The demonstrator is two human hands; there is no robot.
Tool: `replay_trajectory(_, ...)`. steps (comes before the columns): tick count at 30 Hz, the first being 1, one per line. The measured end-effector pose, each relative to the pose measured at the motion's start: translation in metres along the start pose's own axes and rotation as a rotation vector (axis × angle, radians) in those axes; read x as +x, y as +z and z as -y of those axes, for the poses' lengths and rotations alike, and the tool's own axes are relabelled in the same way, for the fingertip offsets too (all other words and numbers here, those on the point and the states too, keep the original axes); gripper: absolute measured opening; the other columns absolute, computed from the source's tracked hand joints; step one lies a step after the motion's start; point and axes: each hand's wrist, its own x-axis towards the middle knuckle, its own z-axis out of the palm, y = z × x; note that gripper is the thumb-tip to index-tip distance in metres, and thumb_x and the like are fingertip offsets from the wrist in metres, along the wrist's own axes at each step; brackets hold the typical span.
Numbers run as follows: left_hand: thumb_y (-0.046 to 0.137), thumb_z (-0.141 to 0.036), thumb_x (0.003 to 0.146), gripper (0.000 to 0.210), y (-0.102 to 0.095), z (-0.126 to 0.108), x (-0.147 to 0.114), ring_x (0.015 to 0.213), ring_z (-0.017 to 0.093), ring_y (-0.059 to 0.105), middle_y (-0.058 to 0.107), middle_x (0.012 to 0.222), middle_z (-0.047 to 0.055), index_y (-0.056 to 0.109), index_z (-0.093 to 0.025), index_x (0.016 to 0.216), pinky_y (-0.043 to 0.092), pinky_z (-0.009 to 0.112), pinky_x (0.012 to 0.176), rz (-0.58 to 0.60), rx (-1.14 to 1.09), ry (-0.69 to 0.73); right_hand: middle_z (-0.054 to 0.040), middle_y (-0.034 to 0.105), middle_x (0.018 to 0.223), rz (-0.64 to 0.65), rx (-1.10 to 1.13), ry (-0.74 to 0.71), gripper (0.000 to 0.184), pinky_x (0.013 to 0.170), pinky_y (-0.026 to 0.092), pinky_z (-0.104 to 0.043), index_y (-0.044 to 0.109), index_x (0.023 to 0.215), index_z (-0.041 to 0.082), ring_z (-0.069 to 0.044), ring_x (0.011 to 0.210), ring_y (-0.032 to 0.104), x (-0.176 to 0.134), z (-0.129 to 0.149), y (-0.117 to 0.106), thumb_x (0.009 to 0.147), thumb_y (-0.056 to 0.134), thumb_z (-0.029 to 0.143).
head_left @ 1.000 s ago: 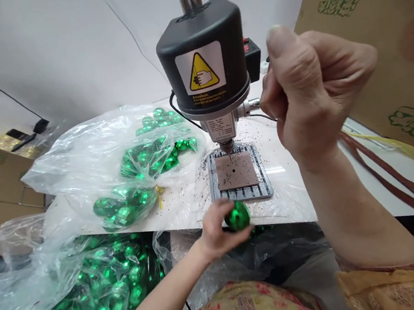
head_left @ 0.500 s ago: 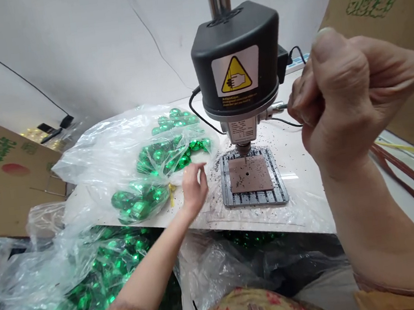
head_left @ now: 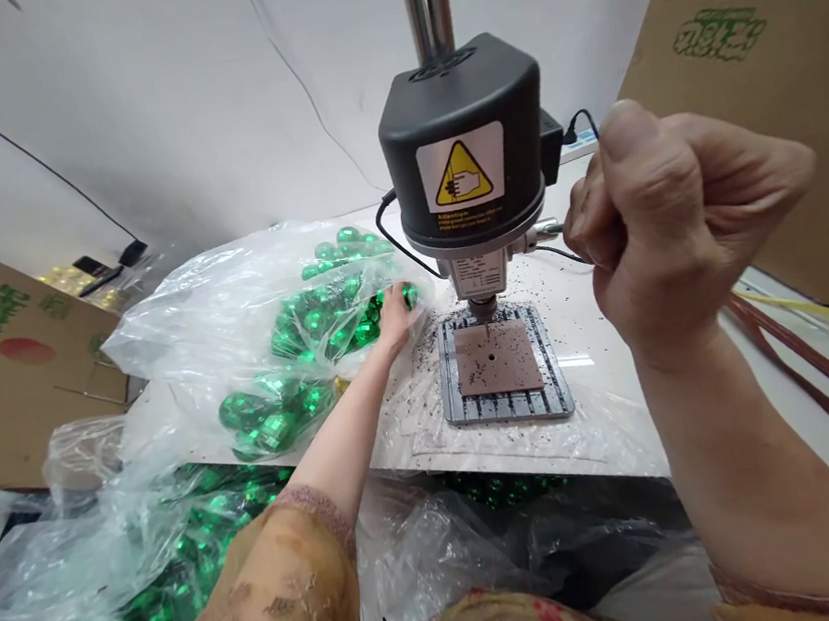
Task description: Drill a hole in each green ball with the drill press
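Observation:
My left hand (head_left: pixel 394 315) is at the mouth of a clear plastic bag (head_left: pixel 178 294), its fingers closed around a shiny green faceted ball (head_left: pixel 411 296). More green balls (head_left: pixel 324 311) lie heaped in the bag beside it. My right hand (head_left: pixel 667 219) makes a fist around the feed lever (head_left: pixel 547 229) of a small black drill press (head_left: pixel 467 158); most of the lever is hidden in the fist. Below the chuck (head_left: pixel 485 306) lies a brown square plate (head_left: pixel 501 365) with a hole, resting on the slotted metal base (head_left: pixel 453 411).
Dark shavings are scattered around the base. Cardboard boxes (head_left: pixel 762 127) stand at the right and left. Brown and yellow straps (head_left: pixel 805 353) lie on the table's right side. Another bag of green balls (head_left: pixel 208 537) sits below the table edge at left.
My left hand has moved forward from the table beside the bag to the green balls and closed on one. My right hand stays on the lever, while the view has shifted slightly.

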Motion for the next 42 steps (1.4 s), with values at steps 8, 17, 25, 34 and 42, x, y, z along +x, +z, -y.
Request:
replay_trajectory(8,0.071,-0.045,0.085,0.044,-0.046,-0.010,-0.077,0.088,0.018,0.067,0.067,0.101,0.005,0.052,-0.024,0.119,0.058,0.037,0.082,-0.145,-0.698,-0.014,0.0066,0.036,0.042,-0.018,0.063,-0.029,0.042,0.045,0.022,-0.026,0.050,0.048,0.016,-0.001,0.042,0.034,-0.001,0.000,0.001,0.089,0.060,0.013)
replay_trajectory(17,0.081,-0.055,0.075,0.055,-0.001,-0.052,-0.125,0.078,0.013,0.066,0.068,0.082,-0.002,0.047,-0.023,0.104,0.051,0.026,0.073,0.112,-0.991,-0.082,0.0067,0.037,0.042,0.010,0.100,-0.057,0.043,0.045,0.025,-0.025,0.051,0.049,0.017,-0.002,0.041,0.035,0.000,-0.004,-0.002,0.090,0.061,0.019)
replay_trajectory(25,0.081,-0.048,0.077,0.049,0.016,-0.048,-0.115,0.097,0.020,0.068,0.072,0.102,0.007,0.055,-0.019,0.108,0.052,0.034,0.089,0.136,-0.846,0.007,0.0056,0.037,0.041,0.024,-0.039,-0.034,0.050,0.043,0.031,-0.026,0.046,0.048,0.019,-0.004,0.040,0.036,-0.001,-0.002,-0.004,0.090,0.065,0.038)
replay_trajectory(34,0.082,-0.039,0.075,0.045,0.016,-0.056,-0.119,0.108,0.025,0.064,0.069,0.112,0.008,0.065,-0.021,0.113,0.049,0.041,0.098,0.082,-0.610,0.138,0.0061,0.035,0.040,0.012,-0.003,-0.040,0.049,0.042,0.030,-0.026,0.047,0.047,0.020,-0.004,0.038,0.036,0.000,-0.003,-0.003,0.088,0.067,0.038)
replay_trajectory(42,0.084,-0.032,0.073,0.051,0.022,-0.067,-0.123,0.106,0.025,0.067,0.070,0.115,0.007,0.061,-0.021,0.118,0.053,0.042,0.097,0.139,-0.622,0.151,0.0059,0.035,0.040,0.018,0.005,-0.043,0.047,0.041,0.030,-0.028,0.048,0.047,0.020,-0.004,0.038,0.035,0.000,0.000,-0.003,0.089,0.066,0.029)
